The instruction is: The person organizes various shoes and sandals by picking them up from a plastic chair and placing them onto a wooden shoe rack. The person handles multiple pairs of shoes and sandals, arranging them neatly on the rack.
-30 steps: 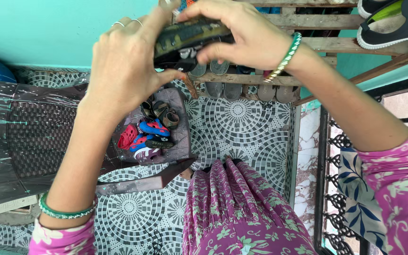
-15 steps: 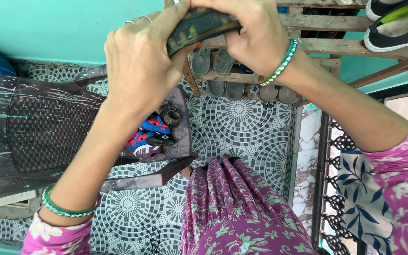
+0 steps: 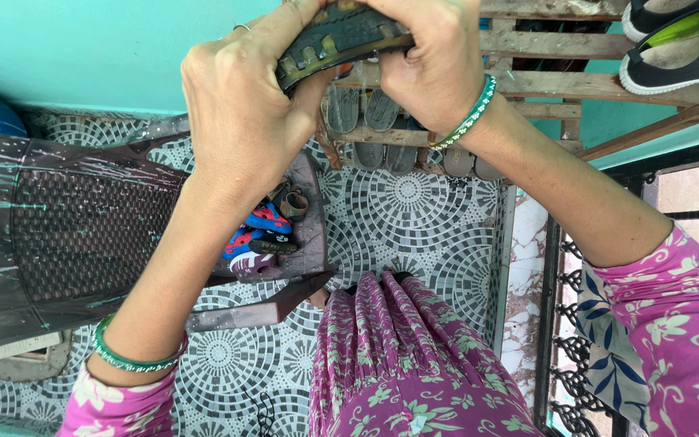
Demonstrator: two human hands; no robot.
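I stand on a grey mosaic tile floor (image 3: 414,218) of circular patterns, against a smooth turquoise wall (image 3: 82,48). A paint-splattered dark plastic chair (image 3: 66,235) carries small bright children's sandals (image 3: 260,235). Before the rough wooden slatted shoe rack (image 3: 560,77), my left hand (image 3: 240,113) and right hand (image 3: 426,69) both grip a dark shoe with a ridged rubber sole (image 3: 337,36), fingers curled tight around it
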